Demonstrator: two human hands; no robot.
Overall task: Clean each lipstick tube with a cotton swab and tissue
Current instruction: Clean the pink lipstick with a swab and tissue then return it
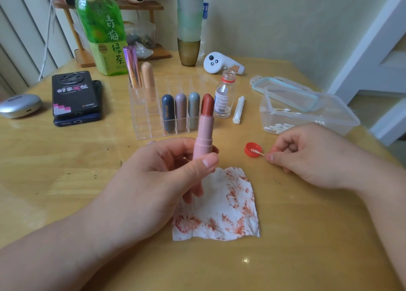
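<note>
Gripping the lipstick (205,134) upright, left hand (158,180) is curling thumb and fingers round the pink barrel, above the stained tissue (230,202) at near centre. Right hand (307,156) is pinching a swab (257,151), its tip dipping into the red cap (249,147) just right of the tube. Tube is looking light, stiff and slick, the exposed bullet soft and smearable, so I'm judging the barrel the only safe hold.
</note>
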